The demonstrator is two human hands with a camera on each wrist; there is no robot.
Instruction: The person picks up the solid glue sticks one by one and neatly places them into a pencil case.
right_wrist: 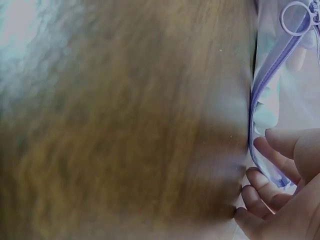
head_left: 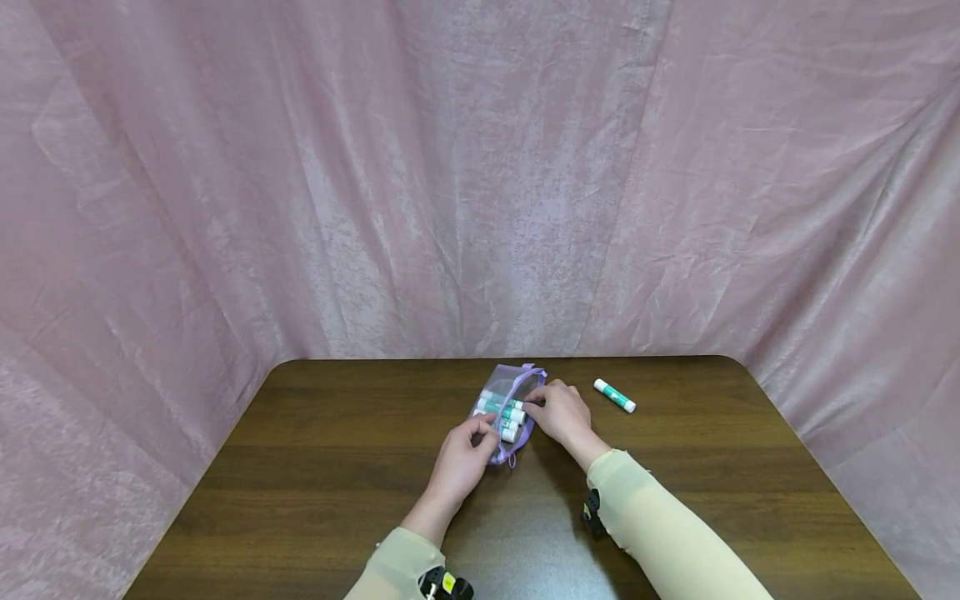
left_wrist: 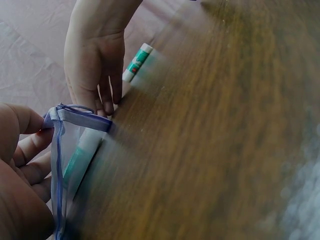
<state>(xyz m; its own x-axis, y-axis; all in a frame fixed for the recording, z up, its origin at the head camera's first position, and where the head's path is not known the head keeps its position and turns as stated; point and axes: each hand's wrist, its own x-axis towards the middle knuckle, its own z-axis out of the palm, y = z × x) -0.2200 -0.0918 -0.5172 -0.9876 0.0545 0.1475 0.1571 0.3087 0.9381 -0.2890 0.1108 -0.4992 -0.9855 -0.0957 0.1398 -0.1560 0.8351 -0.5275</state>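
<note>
A see-through zip pouch (head_left: pixel 508 379) with purple trim lies on the table, its mouth facing right and gaping. Several white-and-green glue sticks (head_left: pixel 516 415) lie side by side inside it. My left hand (head_left: pixel 459 460) pinches the pouch's near edge by the zipper end; in the left wrist view, thumb and fingers meet at that corner. At the mouth's far part is my right hand (head_left: pixel 561 411), its fingers loosely bent at the zipper edge (right_wrist: pixel 251 112) and near the end of a glue stick (right_wrist: pixel 266 116). Nothing shows clearly gripped between its thumb and forefinger.
One more glue stick (head_left: pixel 615 396) lies on the wooden table (head_left: pixel 315 467), right of and beyond my right hand. A pink curtain (head_left: pixel 465 183) hangs behind the table's far edge and along both sides. A ring-shaped zipper pull (right_wrist: pixel 283 20) hangs at the pouch's near end.
</note>
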